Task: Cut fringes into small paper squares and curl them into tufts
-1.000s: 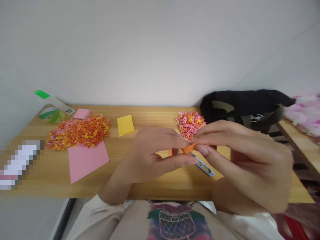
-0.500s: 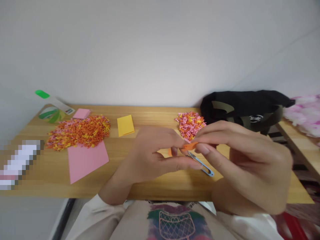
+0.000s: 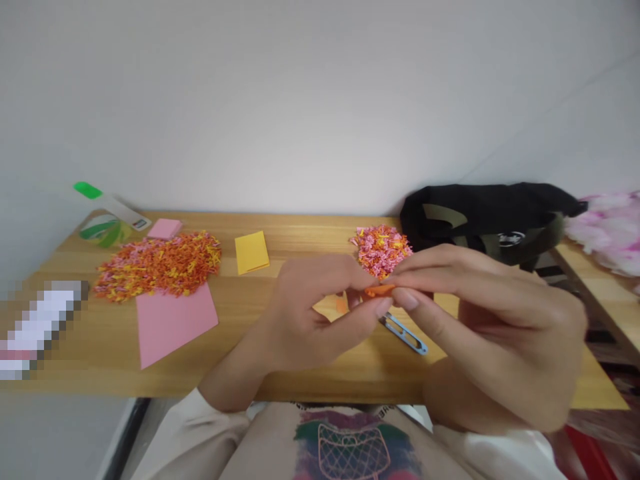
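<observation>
A small twisted piece of orange paper (image 3: 379, 291) is pinched between both hands above the table. My left hand (image 3: 320, 313) closes thumb and forefinger on its left end. On its right end, my right hand (image 3: 480, 320) grips with thumb and fingertips. Beneath the hands lies a pair of blue thread snips (image 3: 407, 335), its tip hidden behind my left thumb. An orange paper scrap (image 3: 341, 305) shows through the gap in my left hand. Just beyond the fingers sits a pile of pink, orange and yellow twisted paper bits (image 3: 383, 250).
A larger heap of paper bits (image 3: 160, 263) overlaps a pink sheet (image 3: 175, 327) at left. Yellow papers (image 3: 252, 253), a pink stack (image 3: 165, 229) and a roll of green tape (image 3: 105, 230) lie toward the back. A black bag (image 3: 480, 217) rests against the wall.
My left thumb has moved up and closed onto the orange paper, which now looks more tightly twisted. My right hand has hardly moved.
</observation>
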